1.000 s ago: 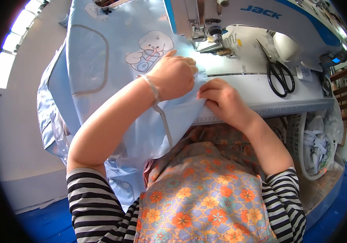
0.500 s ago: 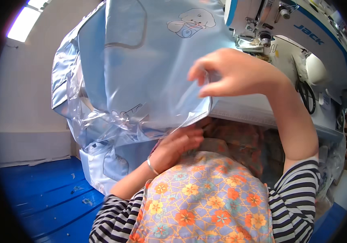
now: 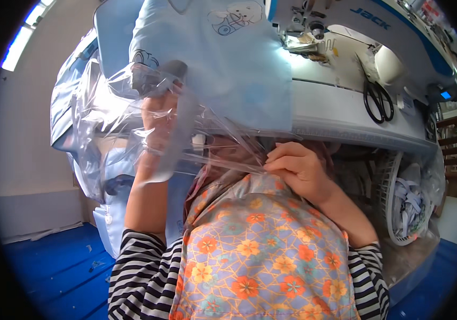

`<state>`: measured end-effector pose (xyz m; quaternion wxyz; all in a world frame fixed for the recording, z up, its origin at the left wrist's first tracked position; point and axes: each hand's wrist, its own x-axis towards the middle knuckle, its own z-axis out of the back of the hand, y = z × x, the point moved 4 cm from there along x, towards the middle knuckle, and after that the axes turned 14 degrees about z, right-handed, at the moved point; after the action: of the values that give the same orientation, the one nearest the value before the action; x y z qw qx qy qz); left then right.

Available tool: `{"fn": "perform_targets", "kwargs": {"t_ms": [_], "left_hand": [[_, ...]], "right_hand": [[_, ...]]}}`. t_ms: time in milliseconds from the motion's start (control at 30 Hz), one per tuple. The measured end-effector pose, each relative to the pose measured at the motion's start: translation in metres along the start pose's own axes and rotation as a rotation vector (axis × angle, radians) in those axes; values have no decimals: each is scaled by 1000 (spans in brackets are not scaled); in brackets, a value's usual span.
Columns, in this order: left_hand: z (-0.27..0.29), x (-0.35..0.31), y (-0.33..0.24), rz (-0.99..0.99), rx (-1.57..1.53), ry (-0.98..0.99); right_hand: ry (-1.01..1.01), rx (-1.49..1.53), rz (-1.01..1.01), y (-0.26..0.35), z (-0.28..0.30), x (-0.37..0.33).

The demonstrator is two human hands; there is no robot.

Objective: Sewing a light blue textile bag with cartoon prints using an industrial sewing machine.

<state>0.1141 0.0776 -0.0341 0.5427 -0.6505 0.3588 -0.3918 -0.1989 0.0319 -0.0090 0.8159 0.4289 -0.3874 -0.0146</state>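
Observation:
A light blue fabric piece [image 3: 239, 80] with printed cartoon puppies lies over the sewing table's left side. Clear plastic sheeting [image 3: 92, 114] hangs along its front left edge and stretches across my lap. My left hand [image 3: 159, 120] is raised behind this plastic, near the fabric's lower edge; glare and folds hide its fingers. Close to my apron, my right hand [image 3: 295, 168] is closed, pinching an edge of the plastic between thumb and fingers. The stretched plastic runs between both hands.
A white and blue sewing machine [image 3: 346, 21] stands at the back right. Black-handled scissors [image 3: 378, 101] lie on its table [image 3: 340, 109]. A white basket [image 3: 394, 197] with pale strips sits low at the right. Blue flooring [image 3: 57, 266] shows at the left.
My right hand has come down from above the fabric to the plastic's edge at my lap. My left hand has risen behind the plastic. The fabric has shifted away, uncovering more table.

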Motion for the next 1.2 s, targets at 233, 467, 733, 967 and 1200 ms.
{"fn": "perform_targets", "kwargs": {"t_ms": [233, 467, 733, 967, 1200], "left_hand": [[-1, -38, 10, 66, 81, -349], [23, 13, 13, 43, 733, -325], [20, 58, 18, 171, 979, -351], [-59, -3, 3, -158, 1335, -282], [-101, -59, -108, 99, 723, 406]], "right_hand": [[37, -150, 51, -21, -1, -17], [23, -223, 81, -38, 12, 15], [66, -311, 74, -65, 38, 46], [182, -378, -44, -71, 50, 69], [309, -406, 300, -58, -38, 105]]}}
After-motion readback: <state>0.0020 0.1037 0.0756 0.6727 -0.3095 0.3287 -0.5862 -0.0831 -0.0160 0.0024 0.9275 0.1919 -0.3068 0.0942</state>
